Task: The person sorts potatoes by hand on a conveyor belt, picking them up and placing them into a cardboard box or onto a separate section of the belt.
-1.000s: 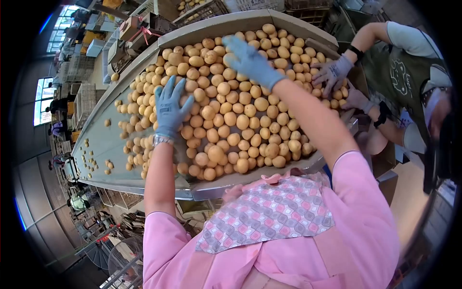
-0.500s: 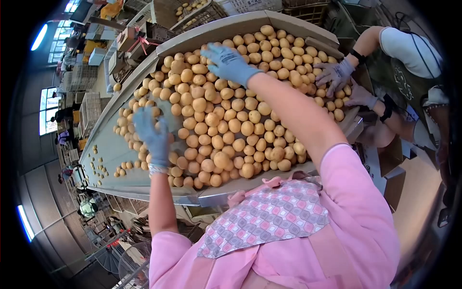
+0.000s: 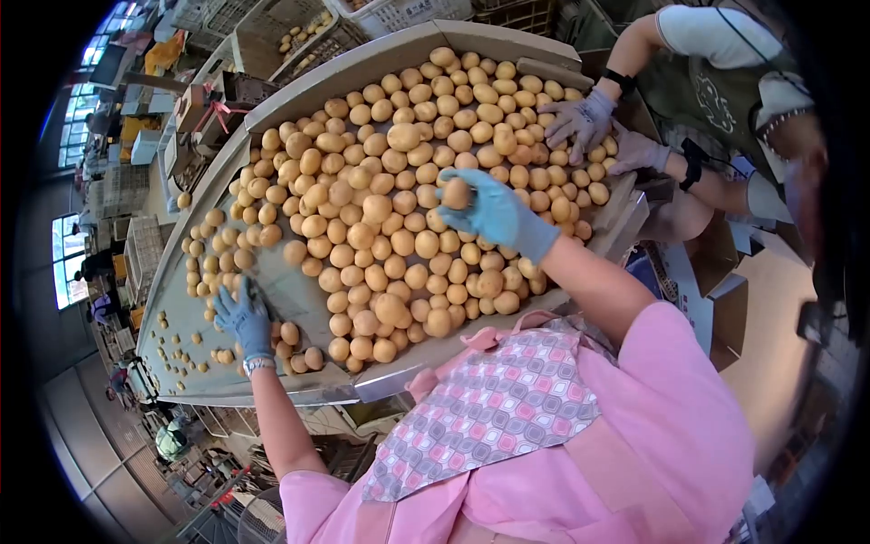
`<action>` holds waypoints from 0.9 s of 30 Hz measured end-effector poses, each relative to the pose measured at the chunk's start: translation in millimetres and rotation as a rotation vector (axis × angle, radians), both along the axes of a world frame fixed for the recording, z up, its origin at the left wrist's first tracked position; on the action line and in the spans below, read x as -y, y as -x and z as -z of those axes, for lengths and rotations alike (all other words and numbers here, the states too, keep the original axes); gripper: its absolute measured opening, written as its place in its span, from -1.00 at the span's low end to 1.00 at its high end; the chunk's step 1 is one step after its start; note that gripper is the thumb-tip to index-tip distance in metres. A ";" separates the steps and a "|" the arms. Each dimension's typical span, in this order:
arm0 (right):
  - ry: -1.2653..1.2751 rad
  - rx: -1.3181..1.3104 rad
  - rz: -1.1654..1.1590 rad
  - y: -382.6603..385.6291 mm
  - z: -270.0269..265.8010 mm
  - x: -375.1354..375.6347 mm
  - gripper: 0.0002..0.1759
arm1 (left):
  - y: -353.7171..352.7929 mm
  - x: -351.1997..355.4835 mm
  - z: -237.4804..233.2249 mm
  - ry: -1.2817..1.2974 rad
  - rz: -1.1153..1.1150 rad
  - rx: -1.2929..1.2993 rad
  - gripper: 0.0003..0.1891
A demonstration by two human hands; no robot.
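Round, tan-yellow produce that looks like potatoes (image 3: 381, 240) covers much of a wide sloping sorting table (image 3: 294, 267). My right hand (image 3: 494, 207), in a blue glove, is raised over the pile with its fingers curled round one potato (image 3: 456, 193). Down on the grey surface at the left is my left hand (image 3: 243, 325), also gloved. Its fingers are spread beside a few potatoes (image 3: 288, 335), and nothing shows in its grasp.
Across the right end, a co-worker's two gloved hands (image 3: 584, 122) rest on the pile. A raised wall (image 3: 353, 68) edges the table's far side. Crates (image 3: 399, 14) stand behind it, and cardboard boxes (image 3: 725, 313) lie at the right. Smaller potatoes (image 3: 177, 349) lie scattered farther left.
My right hand has drawn back from the far side toward me and now holds a potato. My left hand has moved lower and left across the table. The camera view has shifted.
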State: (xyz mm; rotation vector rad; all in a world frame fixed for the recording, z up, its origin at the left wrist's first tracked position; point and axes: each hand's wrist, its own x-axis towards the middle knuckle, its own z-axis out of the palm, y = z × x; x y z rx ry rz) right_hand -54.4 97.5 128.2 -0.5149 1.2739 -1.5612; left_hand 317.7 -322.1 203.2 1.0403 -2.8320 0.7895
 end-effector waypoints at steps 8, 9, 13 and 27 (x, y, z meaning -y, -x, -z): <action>-0.193 -1.350 0.764 124.0 64.7 59.3 -0.80 | 214.6 -139.3 -1.9 -0.248 0.577 -0.341 -0.42; -0.506 -1.435 0.523 130.8 59.0 67.5 -0.77 | 230.8 -159.1 -1.7 -0.284 0.616 -0.318 -0.41; -1.061 -1.580 -0.115 134.0 6.2 89.8 -0.64 | 252.3 -191.6 3.1 -0.424 0.679 -0.278 -0.36; -0.485 -1.058 0.135 134.5 17.1 38.4 -0.51 | -8.5 94.3 19.2 -0.392 -0.204 -0.566 -0.59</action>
